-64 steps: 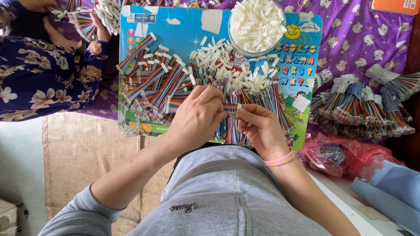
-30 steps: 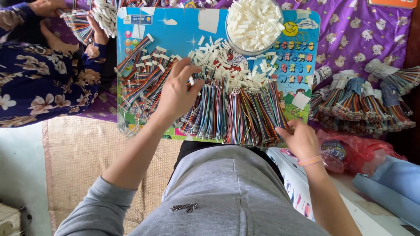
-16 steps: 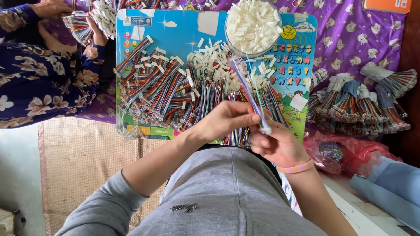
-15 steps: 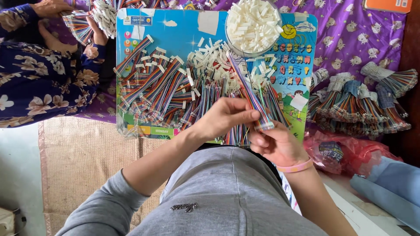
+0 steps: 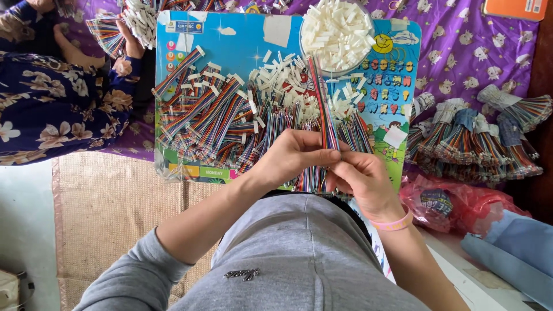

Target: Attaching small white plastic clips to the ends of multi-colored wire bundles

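Both hands pinch one rainbow ribbon cable at its near end: left hand (image 5: 291,156) and right hand (image 5: 362,175) fingers closed on it. The ribbon cable (image 5: 324,109) stands up over the blue board (image 5: 242,40); a slip could drop it into the loose cable pile (image 5: 230,124), or its far end could knock the bowl of white connectors (image 5: 337,33).

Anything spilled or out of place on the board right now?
Yes: loose white connectors lie scattered over the rainbow ribbon cables on the blue board, outside the bowl. Both hands pinch one cable.
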